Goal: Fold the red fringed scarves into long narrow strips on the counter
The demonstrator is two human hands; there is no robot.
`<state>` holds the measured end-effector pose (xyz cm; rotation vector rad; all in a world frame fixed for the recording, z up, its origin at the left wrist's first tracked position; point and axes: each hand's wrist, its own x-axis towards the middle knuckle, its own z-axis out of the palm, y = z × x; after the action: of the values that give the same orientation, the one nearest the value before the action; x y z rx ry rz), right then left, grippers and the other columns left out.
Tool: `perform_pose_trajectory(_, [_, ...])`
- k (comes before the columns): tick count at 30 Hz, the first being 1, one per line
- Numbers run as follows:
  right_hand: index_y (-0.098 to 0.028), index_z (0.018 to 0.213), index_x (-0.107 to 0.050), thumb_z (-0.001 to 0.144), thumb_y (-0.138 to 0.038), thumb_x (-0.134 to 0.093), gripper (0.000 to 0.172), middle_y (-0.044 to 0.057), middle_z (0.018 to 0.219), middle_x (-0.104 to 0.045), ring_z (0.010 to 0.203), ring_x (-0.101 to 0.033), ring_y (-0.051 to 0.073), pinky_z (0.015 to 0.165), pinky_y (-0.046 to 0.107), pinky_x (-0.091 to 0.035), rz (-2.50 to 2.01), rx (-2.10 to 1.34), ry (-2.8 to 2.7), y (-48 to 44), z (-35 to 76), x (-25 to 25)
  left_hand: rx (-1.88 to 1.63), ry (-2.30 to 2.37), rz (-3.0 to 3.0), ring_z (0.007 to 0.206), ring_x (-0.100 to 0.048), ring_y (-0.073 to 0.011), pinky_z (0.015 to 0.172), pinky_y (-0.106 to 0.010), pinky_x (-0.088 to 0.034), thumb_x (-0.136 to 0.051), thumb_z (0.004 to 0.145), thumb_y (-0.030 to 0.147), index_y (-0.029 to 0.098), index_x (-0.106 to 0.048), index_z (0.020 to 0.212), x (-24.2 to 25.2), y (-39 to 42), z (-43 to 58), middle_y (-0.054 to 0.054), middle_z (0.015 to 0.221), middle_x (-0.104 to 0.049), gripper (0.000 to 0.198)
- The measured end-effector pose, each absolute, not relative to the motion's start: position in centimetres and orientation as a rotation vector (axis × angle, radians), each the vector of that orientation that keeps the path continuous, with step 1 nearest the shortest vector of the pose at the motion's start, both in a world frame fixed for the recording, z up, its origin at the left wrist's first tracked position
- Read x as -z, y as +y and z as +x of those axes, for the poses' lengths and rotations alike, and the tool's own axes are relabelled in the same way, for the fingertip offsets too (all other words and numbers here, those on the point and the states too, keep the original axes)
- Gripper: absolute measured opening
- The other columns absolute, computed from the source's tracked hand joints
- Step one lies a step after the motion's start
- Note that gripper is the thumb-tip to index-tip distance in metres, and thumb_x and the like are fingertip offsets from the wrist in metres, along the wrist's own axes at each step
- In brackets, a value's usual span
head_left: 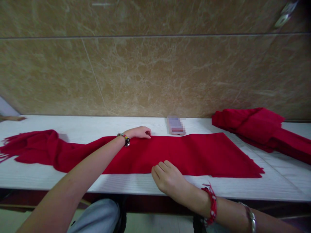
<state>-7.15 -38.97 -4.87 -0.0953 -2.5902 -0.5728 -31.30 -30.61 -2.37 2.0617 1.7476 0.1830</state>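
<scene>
A long red scarf (194,155) stretches across the white table, its middle and right part smooth and flat. The left end is bunched up and has a loose fringe; the right end lies slanted. At the scarf's far edge, my left hand (141,132) is closed with its fingertips pinching the border. My right hand (167,178) is curled at the near edge, closed on the cloth there, with the fingertips hidden beneath the knuckles.
Behind the scarf a phone (176,125) lies on the white table (145,186) against the brown marbled wall (155,74). A heap of more red cloth (252,129) sits at the right. A brown wooden piece (12,118) is at the far left.
</scene>
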Motion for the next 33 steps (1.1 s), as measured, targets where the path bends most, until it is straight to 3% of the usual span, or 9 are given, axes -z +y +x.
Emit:
perform_pose_trajectory(8, [-0.014,0.071,-0.053,0.076,-0.001,-0.045,0.016,0.003,0.063,-0.051,0.056,-0.043,0.016,0.052,0.03,-0.028,0.007,0.563,-2.554,-38.5,-6.8,3.6,-0.216,1.703,1.999,0.064,-0.049,-0.0119,0.06,-0.02,-0.034,-0.056,0.066,0.03,0.015,-0.06,0.07,1.3,-30.5,-32.2,0.001,0.068,-0.06,0.016])
perform_pose_trajectory(15, [-0.013,0.076,-0.055,0.084,-0.006,-0.04,0.018,0.003,0.065,-0.052,0.057,-0.042,0.014,0.054,0.03,-0.028,-0.008,0.62,-2.361,-36.9,-4.9,0.2,-0.636,1.575,1.721,0.06,-0.047,-0.0092,0.054,-0.019,-0.033,-0.056,0.071,0.036,0.018,-0.051,0.1,-2.1,-30.8,-30.7,0.005,0.067,-0.052,0.034])
perform_pose_trajectory(22, [-0.014,0.081,-0.058,0.089,-0.009,-0.032,0.028,0.004,0.067,-0.054,0.06,-0.045,0.013,0.054,0.029,-0.032,-0.24,0.784,-2.264,-34.9,1.3,-4.0,-1.031,1.303,1.421,0.068,-0.056,-0.0095,0.066,-0.024,-0.043,-0.061,0.073,0.019,0.017,-0.053,0.099,-6.9,-27.8,-24.5,0.0,0.077,-0.059,0.026])
perform_pose_trajectory(27, [-0.016,0.076,-0.059,0.09,-0.011,-0.03,0.032,0.006,0.07,-0.056,0.065,-0.048,0.015,0.058,0.029,-0.036,-0.438,0.857,-2.291,-32.7,7.8,-5.2,-1.03,1.204,1.431,0.068,-0.057,-0.0102,0.069,-0.027,-0.045,-0.056,0.076,0.013,0.017,-0.056,0.098,-8.4,-23.3,-17.6,-0.001,0.078,-0.061,0.022])
perform_pose_trajectory(33, [-0.014,0.08,-0.058,0.089,-0.011,-0.033,0.027,0.008,0.076,-0.058,0.069,-0.05,0.015,0.063,0.028,-0.039,-0.669,0.842,-2.344,-29.7,14.3,-2.9,-0.811,1.279,1.584,0.071,-0.058,-0.0116,0.064,-0.023,-0.045,-0.056,0.074,0.014,0.015,-0.06,0.096,-5.6,-17.8,-10.9,-0.004,0.084,-0.064,0.022])
